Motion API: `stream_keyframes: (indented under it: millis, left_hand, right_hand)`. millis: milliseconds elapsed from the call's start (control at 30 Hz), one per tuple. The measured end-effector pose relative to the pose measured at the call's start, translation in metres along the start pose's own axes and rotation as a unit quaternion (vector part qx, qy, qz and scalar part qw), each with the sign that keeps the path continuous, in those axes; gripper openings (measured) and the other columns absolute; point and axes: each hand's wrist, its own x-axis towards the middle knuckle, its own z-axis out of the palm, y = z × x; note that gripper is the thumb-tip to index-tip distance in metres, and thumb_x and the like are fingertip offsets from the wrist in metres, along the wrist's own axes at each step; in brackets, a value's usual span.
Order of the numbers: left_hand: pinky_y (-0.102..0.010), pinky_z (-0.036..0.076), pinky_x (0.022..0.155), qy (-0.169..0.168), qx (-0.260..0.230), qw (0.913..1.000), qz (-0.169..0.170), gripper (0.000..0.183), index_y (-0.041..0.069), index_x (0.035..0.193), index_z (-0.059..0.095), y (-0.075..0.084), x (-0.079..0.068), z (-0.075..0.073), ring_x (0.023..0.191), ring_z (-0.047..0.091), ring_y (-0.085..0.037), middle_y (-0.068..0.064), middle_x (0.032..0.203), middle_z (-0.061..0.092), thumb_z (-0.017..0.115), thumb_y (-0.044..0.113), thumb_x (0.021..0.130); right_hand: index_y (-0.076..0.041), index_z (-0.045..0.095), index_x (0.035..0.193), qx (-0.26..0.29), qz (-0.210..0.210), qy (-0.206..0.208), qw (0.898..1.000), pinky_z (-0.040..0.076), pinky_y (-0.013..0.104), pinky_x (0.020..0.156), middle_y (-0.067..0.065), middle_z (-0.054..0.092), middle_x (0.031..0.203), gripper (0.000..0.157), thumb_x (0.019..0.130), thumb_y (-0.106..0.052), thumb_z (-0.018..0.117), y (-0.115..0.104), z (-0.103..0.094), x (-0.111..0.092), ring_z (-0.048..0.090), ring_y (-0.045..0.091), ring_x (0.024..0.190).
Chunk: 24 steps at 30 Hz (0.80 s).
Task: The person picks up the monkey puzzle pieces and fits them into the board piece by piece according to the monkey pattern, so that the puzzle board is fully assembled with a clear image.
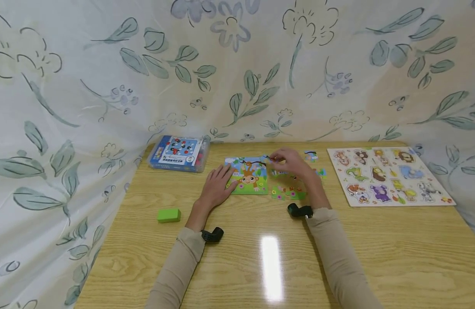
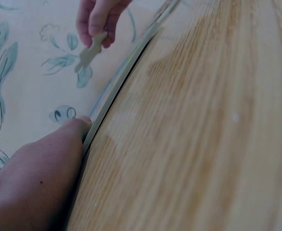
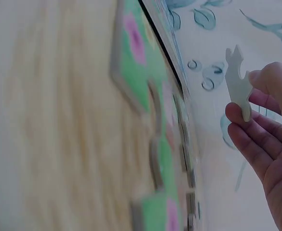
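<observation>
A jigsaw puzzle board (image 1: 248,182) with a monkey picture lies on the table, partly under my left hand (image 1: 218,185). That hand rests flat along the board's left side, fingers stretched out; its thumb side (image 2: 44,168) shows low in the left wrist view. Above the board's upper right corner, my right hand (image 1: 291,163) pinches a puzzle piece (image 3: 238,82) between thumb and fingers. The right wrist view shows the piece's plain pale face. Several loose puzzle pieces (image 1: 298,195) lie right of the board, some hidden beneath the right hand and forearm.
A blue box (image 1: 179,153) with a molecule picture stands at the back left. A green block (image 1: 169,215) lies left of my left forearm. To the right is a white animal peg board (image 1: 391,176). A floral curtain (image 1: 237,86) hangs behind the wooden table (image 1: 237,266).
</observation>
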Motion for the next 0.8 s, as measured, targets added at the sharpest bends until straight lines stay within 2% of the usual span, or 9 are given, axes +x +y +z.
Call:
stream_keyframes:
  millis: [100, 233, 500, 800]
  left_hand:
    - [-0.051, 0.017, 0.121, -0.004, 0.000, 1.0000, -0.001, 0.062, 0.020, 0.154, 0.029, 0.000, -0.001, 0.001, 0.151, 0.019, -0.029, -0.003, 0.162, 0.025, 0.036, 0.051, 0.101]
    - [-0.051, 0.017, 0.122, -0.002, -0.004, 1.0000, -0.003, 0.061, 0.020, 0.154, 0.029, 0.000, -0.001, 0.001, 0.151, 0.019, -0.029, -0.003, 0.162, 0.024, 0.036, 0.051, 0.101]
    - [-0.051, 0.016, 0.122, -0.010, 0.000, 0.9999, -0.007, 0.062, 0.022, 0.154, 0.028, -0.001, -0.002, 0.000, 0.151, 0.018, -0.028, -0.002, 0.162, 0.024, 0.034, 0.053, 0.101]
    - [-0.049, 0.014, 0.123, -0.017, 0.002, 0.9998, -0.010, 0.062, 0.023, 0.155, 0.025, -0.001, 0.000, 0.000, 0.152, 0.016, -0.027, -0.001, 0.163, 0.021, 0.032, 0.053, 0.102]
  right_hand:
    - [0.000, 0.067, 0.113, -0.004, -0.018, -0.015, 1.000, 0.057, 0.045, 0.083, 0.021, 0.062, 0.116, 0.026, 0.091, -0.014, 0.064, -0.009, 0.006, 0.003, 0.066, 0.036, 0.101]
    - [-0.001, 0.065, 0.116, -0.004, -0.017, -0.033, 0.999, 0.056, 0.044, 0.085, 0.018, 0.060, 0.118, 0.028, 0.093, -0.018, 0.061, -0.020, 0.013, 0.009, 0.065, 0.034, 0.104]
    - [-0.002, 0.064, 0.120, 0.010, 0.007, -0.032, 0.999, 0.054, 0.046, 0.086, 0.019, 0.059, 0.122, 0.031, 0.093, -0.018, 0.063, -0.030, 0.035, 0.026, 0.063, 0.034, 0.106]
    - [0.002, 0.063, 0.121, 0.022, 0.020, -0.030, 0.999, 0.055, 0.043, 0.088, 0.021, 0.061, 0.121, 0.034, 0.093, -0.016, 0.058, -0.036, 0.061, 0.045, 0.063, 0.033, 0.105]
